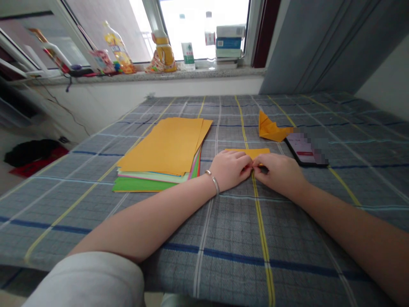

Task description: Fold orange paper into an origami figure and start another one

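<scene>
On the plaid cloth, a small piece of orange paper lies under and behind my two hands, its near edge largely hidden by them. My left hand, with a silver bangle at the wrist, has its fingers pinched at the paper's near edge. Fingertip to fingertip with it, my right hand pinches the same edge from the right. A folded orange paper boat stands behind my right hand.
To the left lies a stack of coloured paper, orange on top, green below. A phone rests beside the boat at right. Bottles, including a yellow one, and stacked boxes line the windowsill behind the plaid-covered surface.
</scene>
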Tool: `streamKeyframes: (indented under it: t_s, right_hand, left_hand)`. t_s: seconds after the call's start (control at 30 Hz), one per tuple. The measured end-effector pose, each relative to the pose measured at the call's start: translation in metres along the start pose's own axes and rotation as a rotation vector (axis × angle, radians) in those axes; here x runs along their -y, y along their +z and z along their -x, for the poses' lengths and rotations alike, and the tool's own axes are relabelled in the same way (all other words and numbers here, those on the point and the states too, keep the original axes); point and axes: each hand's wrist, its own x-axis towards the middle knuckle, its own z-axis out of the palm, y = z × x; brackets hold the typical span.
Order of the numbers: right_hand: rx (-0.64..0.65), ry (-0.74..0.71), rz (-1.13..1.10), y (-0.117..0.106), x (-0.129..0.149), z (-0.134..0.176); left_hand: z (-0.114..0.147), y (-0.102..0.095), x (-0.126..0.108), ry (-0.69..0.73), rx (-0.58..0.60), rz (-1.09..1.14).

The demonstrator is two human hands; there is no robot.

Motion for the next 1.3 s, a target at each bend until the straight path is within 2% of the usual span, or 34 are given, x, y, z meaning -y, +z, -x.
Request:
streamKeyframes:
  t_s: [0.23, 0.47, 0.63, 0.97, 1.3]
  right_hand:
    - [-0.004, -0.01, 0.033, -0.001, 0.004, -0.001]
    - [-0.033, 0.004, 0.01, -0.004, 0.002, 0.001]
    - [-0.037, 0.094, -0.008, -0.003, -0.005, 0.004]
    - [-0.005, 0.155, -0.04, -0.003, -0.013, 0.006]
    - [-0.027, 0.075, -0.122, -0.005, -0.035, 0.004]
  left_hand:
    - [-0.002, -0.003, -0.001, 0.089, -0.04, -0.141]
    - [0.0, -0.003, 0.003, 0.118, -0.101, -0.118]
    - [-0.001, 0.001, 0.011, 0.068, -0.136, -0.041]
    - [0.0, 0.007, 0.021, -0.033, -0.15, 0.114]
    - [-0.002, 0.008, 0.025, -0.116, -0.106, 0.204]
